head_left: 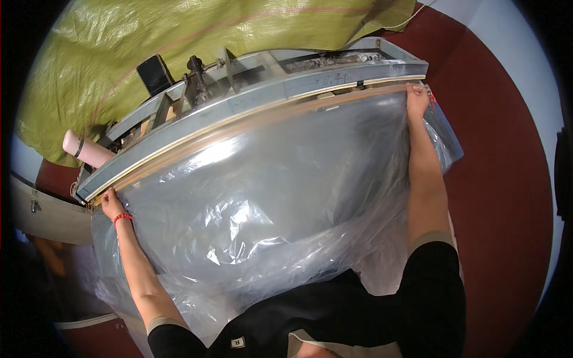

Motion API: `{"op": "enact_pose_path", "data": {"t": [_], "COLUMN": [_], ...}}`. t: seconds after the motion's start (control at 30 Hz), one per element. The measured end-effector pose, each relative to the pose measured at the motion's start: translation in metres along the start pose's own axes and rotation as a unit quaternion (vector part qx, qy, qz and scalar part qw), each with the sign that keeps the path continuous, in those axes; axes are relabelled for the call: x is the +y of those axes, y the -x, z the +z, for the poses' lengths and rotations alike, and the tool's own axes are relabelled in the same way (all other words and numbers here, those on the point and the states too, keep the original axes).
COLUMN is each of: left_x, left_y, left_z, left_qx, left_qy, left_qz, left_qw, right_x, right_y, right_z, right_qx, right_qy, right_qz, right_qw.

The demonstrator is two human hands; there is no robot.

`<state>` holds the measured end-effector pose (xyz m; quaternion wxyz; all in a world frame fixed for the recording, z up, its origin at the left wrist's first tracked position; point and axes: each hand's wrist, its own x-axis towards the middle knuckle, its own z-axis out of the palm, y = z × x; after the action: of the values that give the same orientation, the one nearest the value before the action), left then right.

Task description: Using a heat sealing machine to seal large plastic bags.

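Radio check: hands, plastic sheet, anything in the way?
Left hand and right hand pinching opposite ends of clear plastic sheet's far edge. Sheet spread against grey frame, wrinkled nearer body. Phone, pink cylinder off sheet.

Yellow-green woven tarp: creased, reddish stripe. Black phone tilted in front of the tarp's lower part. Pink cylinder leaning by its lower left. White cord at its right end; dark red floor right of it, pale-blue wall farther right. Pale panel with metal latch below its left end.
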<state>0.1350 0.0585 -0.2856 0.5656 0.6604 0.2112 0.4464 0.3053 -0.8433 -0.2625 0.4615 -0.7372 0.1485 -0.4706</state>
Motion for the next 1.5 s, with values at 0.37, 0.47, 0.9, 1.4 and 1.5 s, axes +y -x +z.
{"op": "enact_pose_path", "data": {"t": [0.37,0.47,0.9,1.4,1.5], "left_x": [0.048,0.072,0.162,0.266,0.272], "left_y": [0.019,0.02,0.148,0.242,0.241], "left_z": [-0.005,-0.017,0.012,0.06,0.055], "left_qx": [0.067,-0.079,-0.29,-0.448,-0.448], "left_qy": [0.083,-0.068,-0.118,0.001,0.006], "left_qz": [-0.074,-0.253,-0.067,-0.124,-0.112], "left_qw": [0.991,0.962,0.947,0.885,0.887], "right_x": [-0.052,-0.044,-0.051,-0.367,-0.369], "right_y": [0.002,-0.002,0.035,0.291,0.315], "right_z": [-0.001,-0.01,-0.198,0.025,0.041], "right_qx": [-0.034,-0.039,0.039,-0.553,-0.651], "right_qy": [-0.092,-0.104,0.323,-0.329,-0.366], "right_qz": [0.083,0.107,0.107,-0.326,-0.257], "right_qw": [0.992,0.988,0.939,0.693,0.613]}}
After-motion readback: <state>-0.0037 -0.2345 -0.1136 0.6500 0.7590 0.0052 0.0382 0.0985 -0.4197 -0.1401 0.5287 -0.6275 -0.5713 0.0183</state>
